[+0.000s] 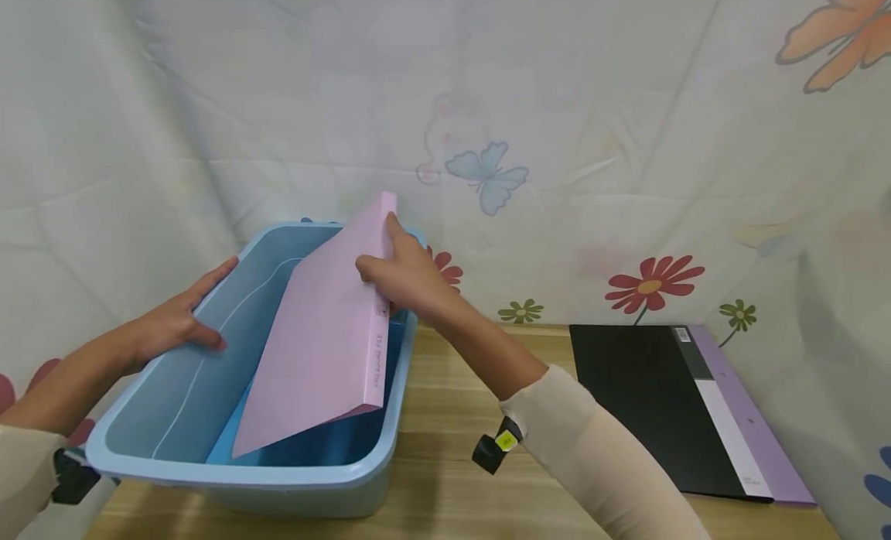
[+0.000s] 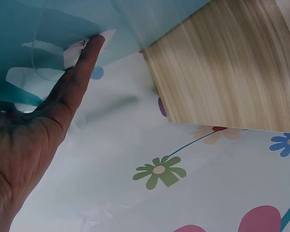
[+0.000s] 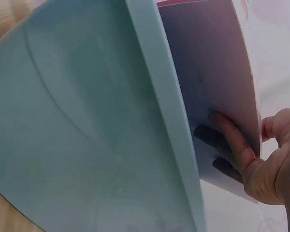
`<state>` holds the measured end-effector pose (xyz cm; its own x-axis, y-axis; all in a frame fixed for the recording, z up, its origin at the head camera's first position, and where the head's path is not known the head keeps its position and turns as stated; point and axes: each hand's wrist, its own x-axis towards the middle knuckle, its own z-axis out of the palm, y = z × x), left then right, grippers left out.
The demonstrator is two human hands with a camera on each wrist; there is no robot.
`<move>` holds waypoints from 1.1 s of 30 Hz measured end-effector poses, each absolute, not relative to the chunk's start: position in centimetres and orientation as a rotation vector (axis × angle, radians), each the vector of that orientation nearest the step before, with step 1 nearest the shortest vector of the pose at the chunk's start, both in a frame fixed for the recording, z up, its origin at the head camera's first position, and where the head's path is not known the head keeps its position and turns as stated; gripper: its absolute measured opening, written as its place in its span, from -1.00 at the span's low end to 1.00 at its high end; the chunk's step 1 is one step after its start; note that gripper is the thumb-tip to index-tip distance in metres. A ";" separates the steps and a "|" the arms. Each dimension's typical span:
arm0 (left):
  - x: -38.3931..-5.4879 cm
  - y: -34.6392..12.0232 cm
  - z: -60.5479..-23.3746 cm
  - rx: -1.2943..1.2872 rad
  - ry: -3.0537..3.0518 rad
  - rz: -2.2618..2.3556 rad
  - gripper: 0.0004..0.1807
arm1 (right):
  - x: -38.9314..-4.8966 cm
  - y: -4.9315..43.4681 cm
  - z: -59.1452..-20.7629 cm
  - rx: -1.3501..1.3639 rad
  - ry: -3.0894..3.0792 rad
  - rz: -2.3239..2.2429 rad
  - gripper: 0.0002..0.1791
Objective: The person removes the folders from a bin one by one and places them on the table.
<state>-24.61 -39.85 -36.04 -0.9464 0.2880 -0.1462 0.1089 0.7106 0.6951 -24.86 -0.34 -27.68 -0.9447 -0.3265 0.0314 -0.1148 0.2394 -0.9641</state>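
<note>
A pink file folder (image 1: 320,316), with printed lettering along its spine, slants down into a light blue plastic bin (image 1: 240,472). My right hand (image 1: 407,271) grips the folder by the upper part of its spine; in the right wrist view, the fingers (image 3: 232,137) spread over one face and the thumb is on the other side. At the bin's left side, my left hand (image 1: 174,319) holds the wall, thumb inside the rim. The left wrist view has its fingers (image 2: 79,79) lying along the outer wall, beside a white label (image 2: 72,55).
To the right on the wooden table (image 1: 445,447), a black folder (image 1: 647,401) with a white strip lies over a purple folder (image 1: 748,424). A pale cloth (image 1: 592,138) printed with flowers and butterflies hangs behind the table. Some blue material (image 1: 233,424) shows inside the bin.
</note>
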 end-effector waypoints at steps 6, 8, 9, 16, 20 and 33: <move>-24.2 -40.4 -36.3 0.317 2.694 1.059 0.56 | -24.5 0.0 -28.9 -0.340 2.211 -1.940 0.12; -24.1 -40.6 -36.2 0.318 2.705 1.051 0.56 | -24.5 0.1 -29.3 -0.331 2.164 -1.985 0.13; -24.1 -40.7 -36.1 0.318 2.711 1.046 0.55 | -24.5 0.1 -29.5 -0.331 2.143 -2.006 0.13; -24.8 -40.4 -35.5 0.353 2.755 1.008 0.55 | -24.8 0.5 -29.9 -0.365 2.040 -2.126 0.16; -25.1 -40.1 -35.3 0.368 2.760 1.007 0.54 | -24.9 0.9 -30.1 -0.360 1.982 -2.175 0.15; -25.0 -39.8 -35.8 0.351 2.733 1.004 0.55 | -25.0 2.8 -32.0 -0.367 1.877 -2.296 0.17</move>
<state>-25.02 -39.75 -35.76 -0.9498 0.2919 -0.1121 0.1499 0.7396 0.6562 -25.04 2.78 -31.97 -0.9583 -0.2708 0.0913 -0.0357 -0.2036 -0.9784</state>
